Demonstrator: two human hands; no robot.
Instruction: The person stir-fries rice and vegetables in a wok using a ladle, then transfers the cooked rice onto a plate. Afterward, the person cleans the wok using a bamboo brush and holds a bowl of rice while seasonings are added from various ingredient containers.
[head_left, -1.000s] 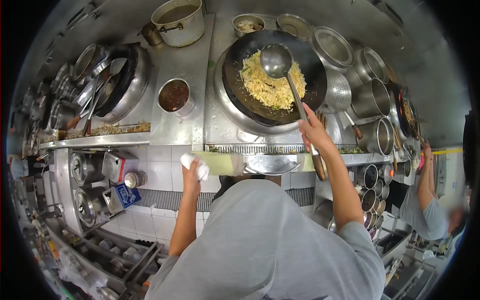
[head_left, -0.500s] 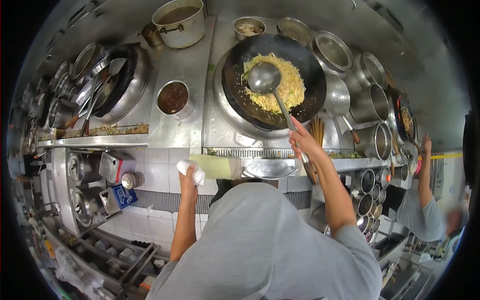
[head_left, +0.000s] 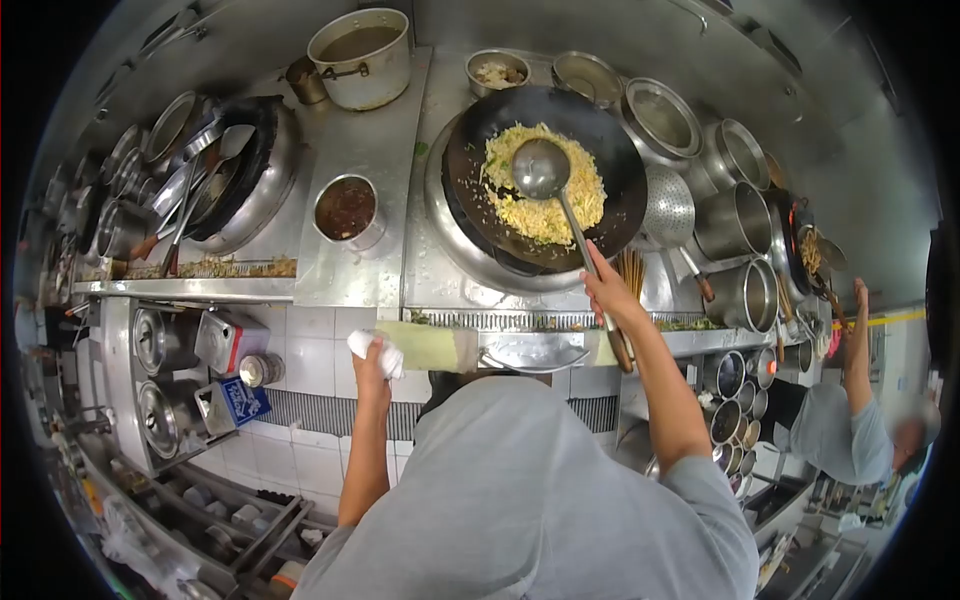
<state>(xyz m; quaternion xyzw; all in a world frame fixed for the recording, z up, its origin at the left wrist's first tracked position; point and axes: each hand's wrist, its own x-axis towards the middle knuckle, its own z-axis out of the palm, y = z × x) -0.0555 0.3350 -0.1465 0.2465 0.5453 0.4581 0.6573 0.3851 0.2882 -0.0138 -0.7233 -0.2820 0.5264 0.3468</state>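
My right hand (head_left: 611, 294) grips the long handle of a metal ladle (head_left: 540, 168), whose round bowl rests over the fried rice (head_left: 548, 218). The rice lies in a large black wok (head_left: 620, 190) on the steel stove, with small bits scattered on the wok's dark wall. In my left hand (head_left: 370, 370) is a bunched white cloth (head_left: 388, 356), held at the stove's front edge beside a pale green strip (head_left: 420, 345). The far end of the wok is not touched by either hand.
Left of the wok stands a steel pot of dark red sauce (head_left: 346, 209), with a large pot (head_left: 360, 62) behind it. A perforated skimmer (head_left: 668, 207) and steel pots (head_left: 735, 222) are on the right. At far right, a co-worker (head_left: 840, 430) reaches toward another wok (head_left: 808, 250).
The ladle's bowl has moved across the rice, left and then slightly right, and the right hand has shifted with it. The rice has been spread, with dark wok surface showing at its left.
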